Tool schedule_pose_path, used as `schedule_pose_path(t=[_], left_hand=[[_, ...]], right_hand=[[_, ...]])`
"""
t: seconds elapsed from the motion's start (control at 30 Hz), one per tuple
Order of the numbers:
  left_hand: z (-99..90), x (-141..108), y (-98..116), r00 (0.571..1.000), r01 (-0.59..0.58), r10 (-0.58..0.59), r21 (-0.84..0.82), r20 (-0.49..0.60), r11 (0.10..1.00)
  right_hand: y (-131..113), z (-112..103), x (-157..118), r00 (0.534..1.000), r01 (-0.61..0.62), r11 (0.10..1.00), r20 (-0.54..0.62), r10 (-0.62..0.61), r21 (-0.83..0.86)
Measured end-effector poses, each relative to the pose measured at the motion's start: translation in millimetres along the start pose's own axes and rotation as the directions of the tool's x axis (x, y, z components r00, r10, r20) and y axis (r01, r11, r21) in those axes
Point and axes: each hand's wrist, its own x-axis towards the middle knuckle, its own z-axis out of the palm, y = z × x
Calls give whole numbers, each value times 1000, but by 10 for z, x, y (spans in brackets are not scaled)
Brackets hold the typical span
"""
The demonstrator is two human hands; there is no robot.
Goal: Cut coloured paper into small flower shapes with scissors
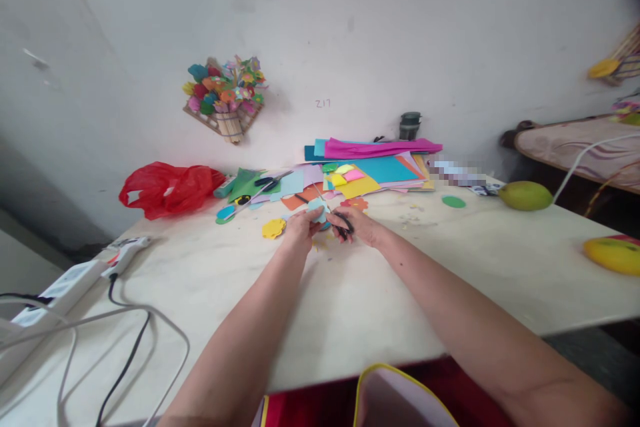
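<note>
A: Left to right, how far along are we?

B: Blue and green discs and a yellow scalloped piece lie cut out, as far as we can judge.

A: And in our hands?

B: Our left hand pinches pale-blue paper just above the table; we'd judge it partly trimmed. Beside it, our right hand has its fingers curled through the handles of the scissors.

A: Farther on?

B: An orange flower shape lies cut, the coloured sheets look mostly unused, and a green disc lies well apart.

A: What can't we make out?

B: Our left fingertips are partly hidden, and we can't tell whether the blades touch the paper. A pixelated item is unreadable, and the yellow fruit is cut off at the right edge.
</note>
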Motion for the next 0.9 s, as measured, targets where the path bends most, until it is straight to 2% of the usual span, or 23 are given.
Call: schedule_pose_path(t=[0.53,0.9], left_hand=[[-30,40,0,1000,-2,2,-4,-9,1000],[-153,121,53,996,17,-21,48,87,999]], right_hand=[[-83,123,-12,997,-49,999,-58,48,-10],[-169,146,-37,989,-110,991,-103,102,-77]])
